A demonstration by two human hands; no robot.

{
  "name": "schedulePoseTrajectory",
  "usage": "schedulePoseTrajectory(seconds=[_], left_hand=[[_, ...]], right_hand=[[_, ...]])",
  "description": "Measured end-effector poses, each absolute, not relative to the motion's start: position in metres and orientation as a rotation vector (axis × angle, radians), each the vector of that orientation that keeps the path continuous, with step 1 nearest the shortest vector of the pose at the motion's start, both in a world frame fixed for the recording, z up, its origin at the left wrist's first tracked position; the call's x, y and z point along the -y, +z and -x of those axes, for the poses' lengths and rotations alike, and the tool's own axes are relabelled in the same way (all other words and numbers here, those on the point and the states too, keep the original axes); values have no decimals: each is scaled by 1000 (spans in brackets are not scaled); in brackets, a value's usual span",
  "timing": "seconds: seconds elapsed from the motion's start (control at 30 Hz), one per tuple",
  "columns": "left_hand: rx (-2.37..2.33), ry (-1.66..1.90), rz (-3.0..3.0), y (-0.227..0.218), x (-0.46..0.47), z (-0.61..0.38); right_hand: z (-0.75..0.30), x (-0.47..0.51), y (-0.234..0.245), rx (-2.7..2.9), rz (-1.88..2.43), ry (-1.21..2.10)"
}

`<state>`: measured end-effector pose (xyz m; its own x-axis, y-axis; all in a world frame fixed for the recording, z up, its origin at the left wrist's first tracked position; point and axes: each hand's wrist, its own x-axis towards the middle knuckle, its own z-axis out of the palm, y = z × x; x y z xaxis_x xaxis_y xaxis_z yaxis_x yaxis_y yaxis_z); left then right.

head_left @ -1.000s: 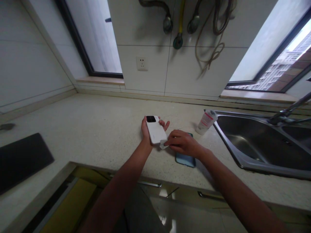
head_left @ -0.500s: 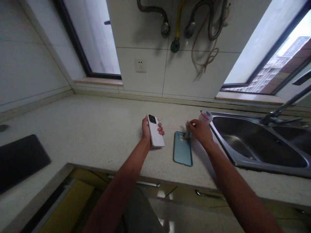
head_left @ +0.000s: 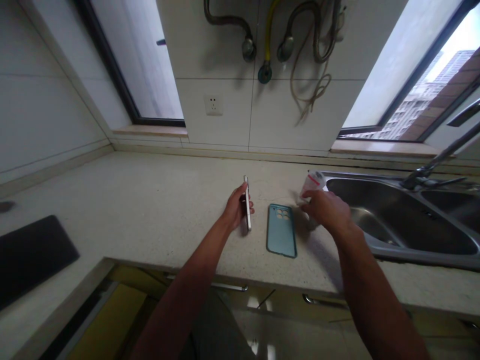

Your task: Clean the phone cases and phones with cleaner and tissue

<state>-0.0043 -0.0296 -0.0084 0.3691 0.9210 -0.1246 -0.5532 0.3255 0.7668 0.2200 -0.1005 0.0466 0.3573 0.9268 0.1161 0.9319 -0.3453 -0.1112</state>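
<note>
The left hand [head_left: 237, 207] grips a white phone [head_left: 247, 202] edge-on; the open right hand [head_left: 326, 210] partly hides a pink-labelled bottle [head_left: 311, 183], with a teal phone case [head_left: 281, 231] between the hands.

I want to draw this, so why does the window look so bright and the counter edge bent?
In the head view, the window glares white beside the dim room, and the wide lens bends the edge of the speckled stone countertop.
</note>
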Motion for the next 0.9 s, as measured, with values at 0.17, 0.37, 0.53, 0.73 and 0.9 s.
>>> schedulePoseTrajectory(seconds=[0.17, 0.37, 0.53, 0.73, 0.9], left_hand=[[-748, 1166, -872, -16, 31, -2], [-863, 1101, -989, -22, 36, -5], [-934, 1132, -1156, -31, 36, -9], [-1068, 1177, -1251, -38, 37, -14], [-1183, 1201, -1341, -33, 42, -15]], right_hand=[[-218, 101, 47, 1756, 2226, -132], [-209, 88, 31, 1987, 2349, 264], [-201, 76, 14, 2040, 2368, 218], [-193, 70, 4, 2000, 2284, 278], [-185, 66, 0, 1957, 2167, 333]])
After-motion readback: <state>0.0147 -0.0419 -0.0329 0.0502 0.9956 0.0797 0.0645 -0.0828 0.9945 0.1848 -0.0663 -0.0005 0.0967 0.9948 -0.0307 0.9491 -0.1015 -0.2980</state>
